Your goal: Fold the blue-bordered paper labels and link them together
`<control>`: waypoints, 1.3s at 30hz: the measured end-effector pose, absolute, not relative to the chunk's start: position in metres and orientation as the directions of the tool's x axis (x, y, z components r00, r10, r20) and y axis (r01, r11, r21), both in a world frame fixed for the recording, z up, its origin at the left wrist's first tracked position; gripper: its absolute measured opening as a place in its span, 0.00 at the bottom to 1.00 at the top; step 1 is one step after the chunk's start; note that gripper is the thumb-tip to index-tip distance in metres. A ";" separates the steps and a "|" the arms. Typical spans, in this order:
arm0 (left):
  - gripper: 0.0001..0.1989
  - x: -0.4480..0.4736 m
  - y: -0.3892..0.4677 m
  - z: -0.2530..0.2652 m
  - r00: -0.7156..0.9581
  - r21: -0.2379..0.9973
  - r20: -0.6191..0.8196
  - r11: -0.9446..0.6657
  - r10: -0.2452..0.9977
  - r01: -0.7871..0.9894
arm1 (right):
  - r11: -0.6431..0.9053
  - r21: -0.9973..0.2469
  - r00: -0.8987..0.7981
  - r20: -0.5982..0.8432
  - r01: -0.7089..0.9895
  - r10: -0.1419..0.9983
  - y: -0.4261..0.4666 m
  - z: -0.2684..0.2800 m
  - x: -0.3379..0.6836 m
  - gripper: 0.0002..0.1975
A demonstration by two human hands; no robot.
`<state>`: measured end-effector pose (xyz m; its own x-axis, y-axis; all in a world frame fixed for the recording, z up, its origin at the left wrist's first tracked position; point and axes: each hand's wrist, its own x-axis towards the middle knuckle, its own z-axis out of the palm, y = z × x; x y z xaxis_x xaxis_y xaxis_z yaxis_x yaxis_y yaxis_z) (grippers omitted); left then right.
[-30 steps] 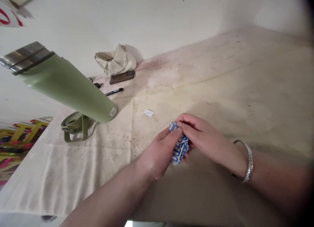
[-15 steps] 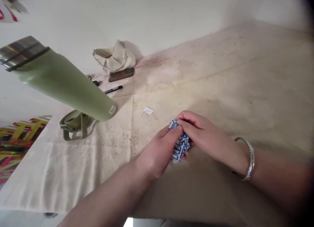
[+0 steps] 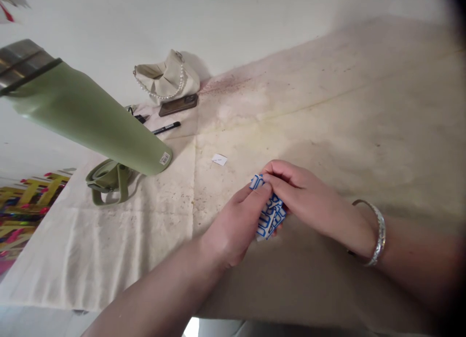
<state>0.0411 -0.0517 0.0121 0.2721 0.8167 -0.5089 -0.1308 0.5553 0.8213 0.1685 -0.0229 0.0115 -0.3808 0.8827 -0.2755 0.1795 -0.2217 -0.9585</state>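
Between both hands is a small wad of blue-and-white printed paper, its layers fanned out at the lower end. My left hand grips it from the left, thumb lying across the top. From the right, my right hand pinches the upper end, with thumb and bent index finger near the left thumb. The fingers beneath the paper are mostly hidden. A small white paper slip with faint writing lies on the cloth just beyond the hands, touched by neither.
A tall green tumbler stands at left, its green handled lid beside it. Behind are a black pen, a phone and a cream handbag with a pearl strap. A beige cloth covers the table up to the wall.
The view has shifted slightly, so the table items sit a little higher and further left. Both hands keep hold of the paper; its lower layers look slightly more spread.
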 end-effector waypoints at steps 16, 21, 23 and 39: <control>0.17 0.037 -0.049 0.009 0.367 0.833 -0.446 0.529 0.816 -0.163 | -0.287 -0.947 -0.398 -0.321 0.144 0.859 -0.024 0.010 0.168 0.05; 0.16 0.037 -0.049 0.009 0.363 0.845 -0.424 0.507 0.830 -0.171 | -0.252 -0.957 -0.384 -0.289 0.144 0.877 -0.023 0.008 0.168 0.06; 0.15 0.037 -0.050 0.009 0.356 0.847 -0.421 0.502 0.835 -0.176 | -0.207 -0.964 -0.368 -0.257 0.169 0.894 -0.023 0.007 0.168 0.06; 0.12 0.036 -0.047 0.012 0.349 0.840 -0.418 0.503 0.839 -0.202 | -0.032 -0.981 -0.390 -0.105 0.190 0.915 -0.029 0.005 0.169 0.08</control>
